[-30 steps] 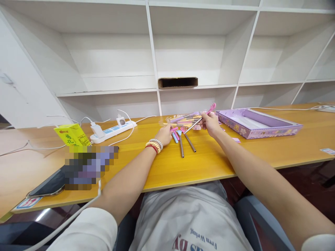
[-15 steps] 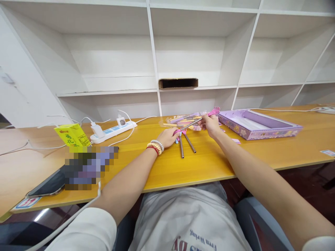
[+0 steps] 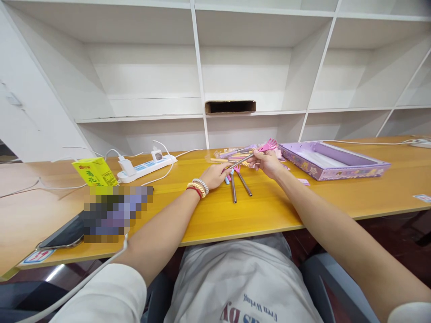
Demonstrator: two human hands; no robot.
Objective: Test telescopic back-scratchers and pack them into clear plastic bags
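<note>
A yellow wooden desk (image 3: 269, 211) runs under white wall shelves (image 3: 151, 76). A thin metal rod with a pink hand-shaped head (image 3: 245, 159) is held just above the desk. The right hand (image 3: 269, 162) pinches it below the head, and the left hand (image 3: 215, 175) closes its fingertips on the lower end. Beneath the hands lie 2 similar metal rods (image 3: 233, 190), and a loose pile of rods (image 3: 232, 154) sits beyond them. Right of the right hand is an open purple cardboard box (image 3: 336, 170). If either pinch loosens, the slim rod could slip and knock the pile.
</note>
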